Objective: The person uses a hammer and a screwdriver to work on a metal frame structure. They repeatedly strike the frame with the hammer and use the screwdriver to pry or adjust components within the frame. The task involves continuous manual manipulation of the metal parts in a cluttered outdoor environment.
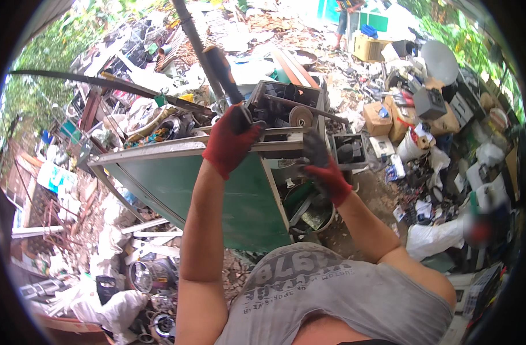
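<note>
While both gloved hands work at the top of the cabinet, the scene reads so:

Left hand: the left hand [231, 141], in a red-and-black glove, sits at centre frame, fingers clamped around the dark handle of a long tool [224, 73].
Tool: it runs from the fist up toward the top middle of the frame, tilted left; its far end leaves the picture.
Right hand: the right hand [323, 167], gloved the same way, lies just right of centre, fingers curled on the cabinet's upper edge; how tightly they close I cannot tell.
Cabinet: the green metal cabinet [228, 195] fills the middle of the frame, tipped, its grey top rim under both hands.
Parts on top: dark metal scrap [286, 106] is heaped above the rim, upper centre.
Surroundings: cardboard boxes [384, 118] at upper right, white sacks [435, 236] at lower right, rubble and junk at left.
</note>
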A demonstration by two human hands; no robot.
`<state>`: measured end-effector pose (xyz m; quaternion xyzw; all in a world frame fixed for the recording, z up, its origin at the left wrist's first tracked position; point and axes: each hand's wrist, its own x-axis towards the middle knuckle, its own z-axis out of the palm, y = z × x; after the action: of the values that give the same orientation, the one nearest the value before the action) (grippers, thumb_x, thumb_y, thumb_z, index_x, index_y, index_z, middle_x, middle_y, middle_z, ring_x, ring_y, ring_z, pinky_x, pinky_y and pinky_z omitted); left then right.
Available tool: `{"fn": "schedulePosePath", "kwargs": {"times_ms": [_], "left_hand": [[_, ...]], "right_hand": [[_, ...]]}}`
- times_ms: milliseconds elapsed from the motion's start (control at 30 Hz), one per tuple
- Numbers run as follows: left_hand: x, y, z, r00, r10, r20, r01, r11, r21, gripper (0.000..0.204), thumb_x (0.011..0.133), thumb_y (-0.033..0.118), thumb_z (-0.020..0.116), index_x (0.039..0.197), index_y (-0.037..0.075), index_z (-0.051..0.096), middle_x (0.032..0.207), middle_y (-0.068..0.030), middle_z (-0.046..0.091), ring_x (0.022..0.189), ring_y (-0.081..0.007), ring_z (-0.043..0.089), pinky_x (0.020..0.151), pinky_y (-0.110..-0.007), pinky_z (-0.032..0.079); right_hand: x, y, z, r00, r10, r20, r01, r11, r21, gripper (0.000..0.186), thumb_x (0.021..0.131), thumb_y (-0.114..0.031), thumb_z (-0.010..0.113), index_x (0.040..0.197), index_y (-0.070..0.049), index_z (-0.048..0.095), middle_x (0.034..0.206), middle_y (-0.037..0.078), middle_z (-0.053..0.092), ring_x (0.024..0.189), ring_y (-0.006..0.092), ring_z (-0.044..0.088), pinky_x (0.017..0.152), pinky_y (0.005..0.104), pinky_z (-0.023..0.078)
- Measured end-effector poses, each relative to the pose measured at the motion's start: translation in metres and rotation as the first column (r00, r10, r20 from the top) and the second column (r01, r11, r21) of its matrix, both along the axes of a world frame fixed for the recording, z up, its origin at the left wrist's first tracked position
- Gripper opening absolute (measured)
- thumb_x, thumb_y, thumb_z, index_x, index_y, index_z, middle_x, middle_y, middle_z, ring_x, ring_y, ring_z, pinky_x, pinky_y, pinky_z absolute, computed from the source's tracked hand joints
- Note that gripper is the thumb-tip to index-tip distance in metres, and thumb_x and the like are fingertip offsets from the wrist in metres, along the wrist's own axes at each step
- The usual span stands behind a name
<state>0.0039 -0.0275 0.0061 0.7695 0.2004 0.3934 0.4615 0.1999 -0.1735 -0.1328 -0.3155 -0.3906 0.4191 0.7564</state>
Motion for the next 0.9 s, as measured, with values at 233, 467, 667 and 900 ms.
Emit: {"fn": "schedulePosePath", "kwargs": {"times_ms": [233, 467, 667, 900], "left_hand": [[-0.003, 0.015, -0.006, 0.995, -0.029, -0.094, 0.019, 0.994, -0.104, 0.018, 0.099, 0.015, 0.072, 0.107, 0.001, 0.065, 0.096, -0.0054, 0.073, 0.09, -0.0126, 0.069, 0.083, -0.03, 0.055], [-0.009, 0.012, -0.004, 0.968, -0.182, 0.174, 0.236, 0.898, -0.372, 0.028, 0.104, 0.022, 0.065, 0.122, 0.0, 0.067, 0.105, -0.0033, 0.072, 0.092, -0.0108, 0.064, 0.084, -0.027, 0.051], [-0.015, 0.011, 0.003, 0.985, -0.065, -0.159, 0.052, 0.995, -0.085, 0.025, 0.102, 0.02, 0.066, 0.118, 0.0, 0.068, 0.105, -0.0077, 0.075, 0.1, -0.0172, 0.071, 0.089, -0.034, 0.057], [-0.005, 0.008, -0.001, 0.999, -0.044, -0.01, 0.041, 0.98, -0.197, 0.02, 0.1, 0.013, 0.069, 0.112, -0.002, 0.067, 0.105, -0.0116, 0.076, 0.096, -0.0182, 0.074, 0.081, -0.03, 0.058]], "right_hand": [[-0.05, 0.042, 0.001, 0.984, 0.031, -0.173, -0.025, 0.999, 0.038, 0.063, 0.09, 0.001, 0.075, 0.144, -0.009, 0.045, 0.131, 0.008, 0.064, 0.119, 0.018, 0.063, 0.102, 0.0334, 0.052], [-0.049, 0.042, -0.001, 0.98, 0.057, -0.19, -0.045, 0.997, 0.068, 0.055, 0.091, 0.002, 0.073, 0.139, -0.007, 0.049, 0.127, 0.008, 0.066, 0.117, 0.0173, 0.064, 0.102, 0.0333, 0.052], [-0.047, 0.042, -0.005, 0.973, 0.072, -0.219, -0.066, 0.997, 0.035, 0.053, 0.09, 0.004, 0.074, 0.137, -0.006, 0.051, 0.126, 0.008, 0.067, 0.116, 0.018, 0.065, 0.102, 0.0342, 0.053], [-0.053, 0.037, 0.003, 0.957, 0.088, -0.278, -0.073, 0.995, 0.065, 0.049, 0.089, 0.003, 0.075, 0.132, -0.005, 0.055, 0.123, 0.009, 0.068, 0.112, 0.0172, 0.067, 0.099, 0.0341, 0.054]]}}
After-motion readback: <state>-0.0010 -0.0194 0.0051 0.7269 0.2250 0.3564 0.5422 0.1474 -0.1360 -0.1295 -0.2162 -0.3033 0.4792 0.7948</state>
